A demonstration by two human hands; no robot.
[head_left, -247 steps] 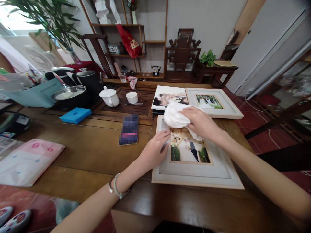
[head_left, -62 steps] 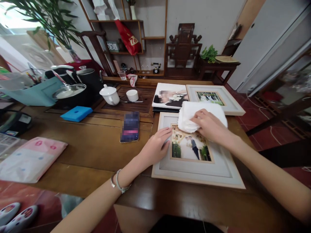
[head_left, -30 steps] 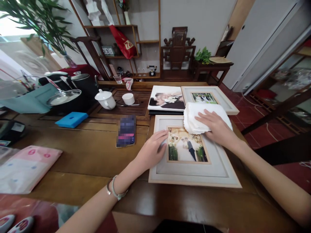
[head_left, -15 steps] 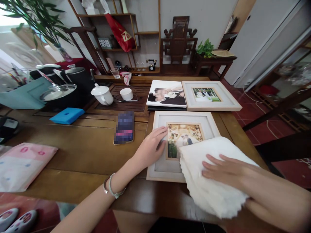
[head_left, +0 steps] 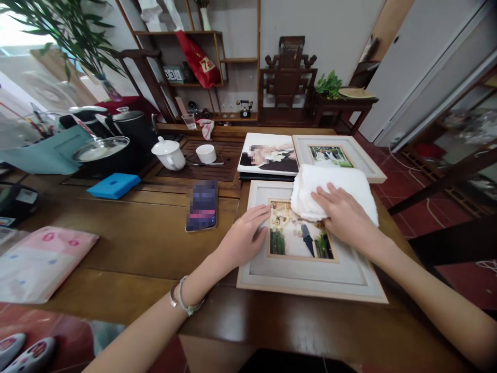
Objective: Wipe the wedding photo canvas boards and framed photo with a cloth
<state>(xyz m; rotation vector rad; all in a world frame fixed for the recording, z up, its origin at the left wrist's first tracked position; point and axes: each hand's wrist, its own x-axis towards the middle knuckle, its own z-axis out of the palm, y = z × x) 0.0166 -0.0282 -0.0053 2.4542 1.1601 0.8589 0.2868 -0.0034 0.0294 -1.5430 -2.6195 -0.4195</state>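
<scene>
A light wooden picture frame [head_left: 310, 280] with a wedding photo lies face up near the table's front edge. My left hand [head_left: 246, 233] rests on its left side, fingers stretched out towards the photo. A folded white towel [head_left: 341, 181] covers the frame's upper right part and reaches the lower edge of the frame behind. My right hand [head_left: 344, 215] holds this towel from above, fingers bent over it and pressing it down. The thumb of that hand is hidden. Part of the photo's top right lies under the towel.
Behind stand a second framed photo [head_left: 361, 150] and a white photo panel [head_left: 267, 155]. A phone [head_left: 202, 204] lies left of the frame. Farther left are a blue box [head_left: 114, 185], a lidded white cup [head_left: 169, 154] and a pink-and-white packet [head_left: 46, 259].
My right hand has slid the towel away from me, from the frame's lower right to its upper right, uncovering more of the photo. My left hand has stayed on the frame.
</scene>
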